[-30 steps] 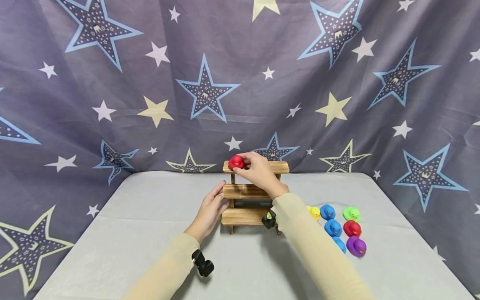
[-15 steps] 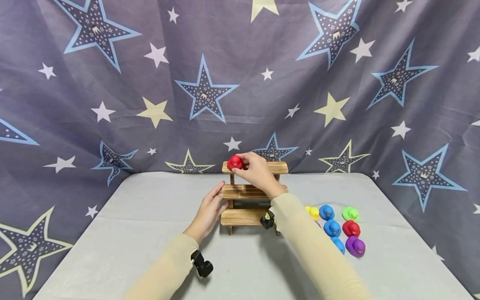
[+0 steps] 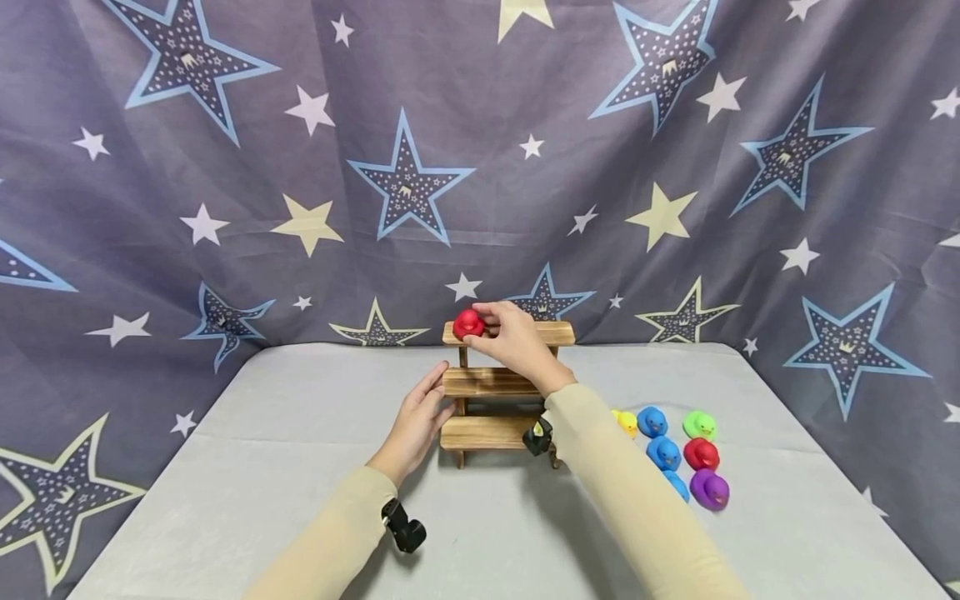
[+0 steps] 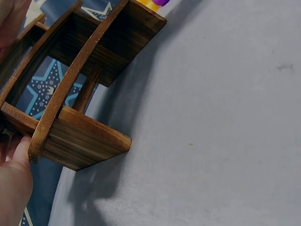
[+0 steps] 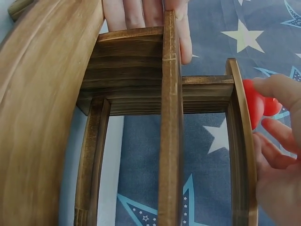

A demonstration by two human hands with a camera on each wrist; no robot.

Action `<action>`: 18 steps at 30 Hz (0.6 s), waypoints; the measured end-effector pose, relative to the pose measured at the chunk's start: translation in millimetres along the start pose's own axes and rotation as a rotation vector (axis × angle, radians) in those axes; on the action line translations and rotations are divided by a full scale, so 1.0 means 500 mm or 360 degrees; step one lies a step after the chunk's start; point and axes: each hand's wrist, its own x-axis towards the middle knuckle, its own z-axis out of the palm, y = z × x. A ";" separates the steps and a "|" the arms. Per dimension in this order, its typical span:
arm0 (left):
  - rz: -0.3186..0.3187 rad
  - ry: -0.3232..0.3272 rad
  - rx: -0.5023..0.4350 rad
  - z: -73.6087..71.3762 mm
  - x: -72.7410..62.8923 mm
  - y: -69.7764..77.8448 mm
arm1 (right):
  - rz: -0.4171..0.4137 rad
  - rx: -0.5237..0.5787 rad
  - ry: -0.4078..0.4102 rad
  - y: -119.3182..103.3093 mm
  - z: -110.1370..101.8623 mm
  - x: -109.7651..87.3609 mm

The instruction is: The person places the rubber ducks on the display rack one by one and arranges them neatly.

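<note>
A red rubber duck [image 3: 468,323] sits at the left end of the top tier of a wooden three-tier display stand [image 3: 483,433]. My right hand [image 3: 513,337] pinches this duck between thumb and fingers from its right side; the right wrist view shows the duck [image 5: 254,104] against the top board. With fingers mostly straight, my left hand [image 3: 414,425] touches the stand's left side by the middle tier. In the left wrist view, part of the left hand [image 4: 16,183] appears beside the stand's boards [image 4: 89,136].
Right of the stand, several rubber ducks lie on the grey tabletop [image 3: 300,492]: a yellow duck [image 3: 626,422], blue ones [image 3: 663,453], a green duck [image 3: 700,425], another red duck [image 3: 701,454] and a purple duck [image 3: 709,489]. Behind hangs a star-patterned curtain [image 3: 465,242].
</note>
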 end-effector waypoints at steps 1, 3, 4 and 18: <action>0.0006 0.0001 -0.0003 0.000 0.000 0.001 | 0.0003 0.0014 -0.0004 0.000 -0.001 0.000; 0.0013 0.0002 -0.0006 0.000 0.000 0.002 | 0.0012 0.0041 -0.0006 -0.001 -0.003 -0.003; 0.0014 0.0001 -0.0007 0.000 -0.001 0.002 | 0.0017 0.0051 -0.0006 -0.002 -0.003 -0.005; 0.0025 0.0008 -0.0027 -0.001 -0.002 -0.002 | -0.0014 0.0135 -0.0014 -0.005 -0.020 -0.033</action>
